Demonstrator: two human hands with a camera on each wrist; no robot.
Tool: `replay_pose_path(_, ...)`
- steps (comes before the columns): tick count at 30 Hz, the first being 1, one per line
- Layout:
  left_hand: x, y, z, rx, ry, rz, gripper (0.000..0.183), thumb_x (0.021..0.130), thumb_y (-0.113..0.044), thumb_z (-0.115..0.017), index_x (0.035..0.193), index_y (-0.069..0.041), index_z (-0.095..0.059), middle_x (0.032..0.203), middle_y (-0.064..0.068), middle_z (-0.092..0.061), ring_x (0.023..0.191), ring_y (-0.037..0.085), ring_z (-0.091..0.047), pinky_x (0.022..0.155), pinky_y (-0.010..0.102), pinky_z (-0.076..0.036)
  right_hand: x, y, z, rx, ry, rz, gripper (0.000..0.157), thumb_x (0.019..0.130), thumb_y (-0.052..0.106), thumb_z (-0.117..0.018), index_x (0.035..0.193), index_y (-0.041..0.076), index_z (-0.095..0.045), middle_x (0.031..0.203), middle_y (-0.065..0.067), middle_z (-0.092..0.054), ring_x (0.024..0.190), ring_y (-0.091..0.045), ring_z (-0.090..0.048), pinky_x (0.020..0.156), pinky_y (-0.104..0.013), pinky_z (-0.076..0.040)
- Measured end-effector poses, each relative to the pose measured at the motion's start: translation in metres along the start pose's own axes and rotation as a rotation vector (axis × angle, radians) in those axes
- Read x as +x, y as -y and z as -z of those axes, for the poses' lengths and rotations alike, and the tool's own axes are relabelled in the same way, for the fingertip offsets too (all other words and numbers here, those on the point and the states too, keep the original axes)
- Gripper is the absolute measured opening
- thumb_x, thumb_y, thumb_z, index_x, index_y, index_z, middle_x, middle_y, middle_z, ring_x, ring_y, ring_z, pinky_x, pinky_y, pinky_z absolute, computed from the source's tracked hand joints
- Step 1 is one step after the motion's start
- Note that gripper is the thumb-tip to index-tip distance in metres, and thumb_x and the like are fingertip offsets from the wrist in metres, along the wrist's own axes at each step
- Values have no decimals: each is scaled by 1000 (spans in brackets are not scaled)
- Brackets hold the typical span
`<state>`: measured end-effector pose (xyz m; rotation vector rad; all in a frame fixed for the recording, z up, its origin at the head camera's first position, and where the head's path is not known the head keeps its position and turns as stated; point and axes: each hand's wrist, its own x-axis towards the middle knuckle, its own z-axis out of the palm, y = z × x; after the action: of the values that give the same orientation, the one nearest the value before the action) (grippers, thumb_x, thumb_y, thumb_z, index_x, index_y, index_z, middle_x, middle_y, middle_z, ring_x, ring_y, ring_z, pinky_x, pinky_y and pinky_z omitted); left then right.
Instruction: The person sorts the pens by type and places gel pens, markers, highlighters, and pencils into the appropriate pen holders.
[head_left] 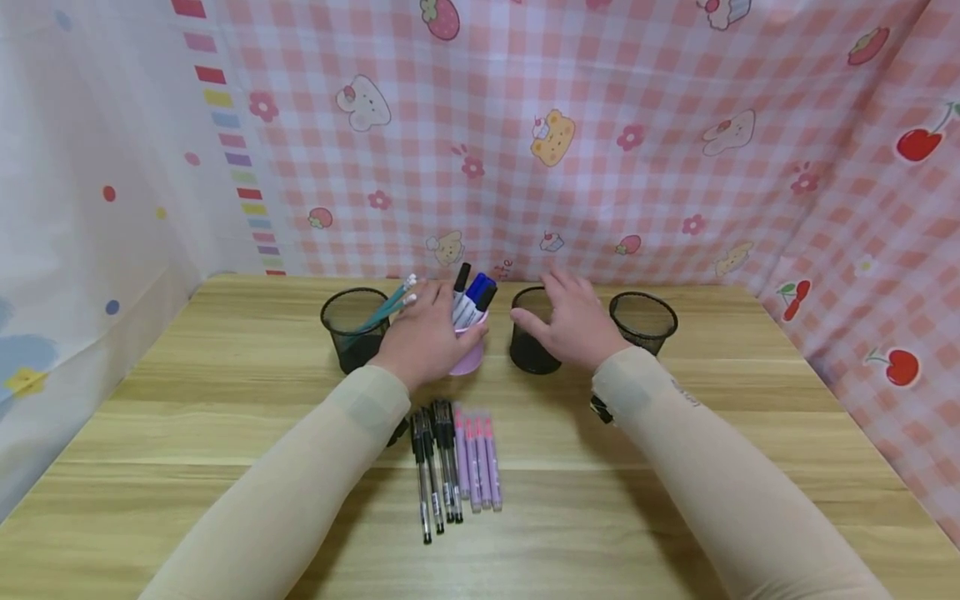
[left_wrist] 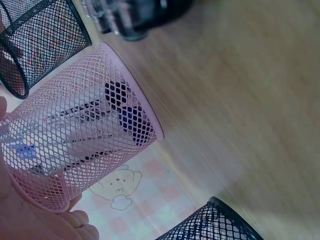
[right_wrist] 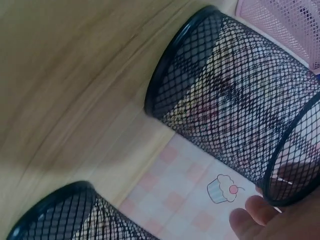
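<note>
My left hand (head_left: 423, 340) grips a pink mesh pen holder (left_wrist: 85, 125) near its rim, the fingers reaching round the far side. Inside stand markers (head_left: 471, 302) with blue and black ends. To the right, my right hand (head_left: 579, 327) holds the rim of a black mesh pen holder (right_wrist: 235, 95), thumb across the front and fingers behind. In the right wrist view, only the holder's mesh and dark base show, with nothing inside. Both holders stand upright on the table, and the left hand partly hides the pink one.
Black-capped clear pens (head_left: 435, 467) and purple highlighters (head_left: 477, 467) lie side by side nearer me. Left of the pink holder, another black mesh holder (head_left: 352, 333) contains teal pencils (head_left: 386, 308). A further black mesh holder (head_left: 645, 321) stands at right. A patterned cloth (head_left: 480, 133) hangs behind the wooden table (head_left: 187, 400).
</note>
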<state>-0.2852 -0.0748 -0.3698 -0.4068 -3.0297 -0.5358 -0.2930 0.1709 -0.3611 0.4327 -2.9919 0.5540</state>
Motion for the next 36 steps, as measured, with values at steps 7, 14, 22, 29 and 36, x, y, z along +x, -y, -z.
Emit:
replay_pose_path(7,3,-2,-2,3,-4,-6,99,99,-75,-44,168,-8,-22,176,16,-17,164,37,-14,126,58,-32,-1,-9,7,-72,82,-7,112,96,82,-44,167,0,-19,175,-21,-19,163,-41,-15,133,-55,-17)
replay_pose_path(14,4,-4,-2,0,8,-5,100,99,-76,-44,168,-8,-19,177,17,-15,164,39,-15,124,60,-35,-1,-11,11,-154,162,1,120,93,87,-41,167,-1,-10,176,-23,-11,164,-40,-8,134,-52,-13)
replay_pose_path(22,2,-1,3,-8,24,-16,102,100,-77,-42,169,-6,-16,177,15,-12,165,39,-7,126,63,-30,5,-6,8,-277,195,44,113,99,80,-40,166,-5,-10,175,-27,-8,164,-43,-6,134,-52,-9)
replay_pose_path(29,0,0,8,-33,41,-20,105,98,-76,-46,170,-9,-9,179,12,-3,165,38,2,123,70,-27,6,-2,7,-312,196,46,106,102,73,-44,166,-5,-12,175,-26,-10,164,-42,-7,134,-54,-11)
replay_pose_path(36,-2,-1,9,11,-9,-86,105,99,-73,-49,170,-8,-7,178,13,-6,165,37,-1,122,65,-34,2,4,11,-311,222,15,105,101,74,-44,168,2,-8,177,-19,-1,164,-41,6,133,-58,-1)
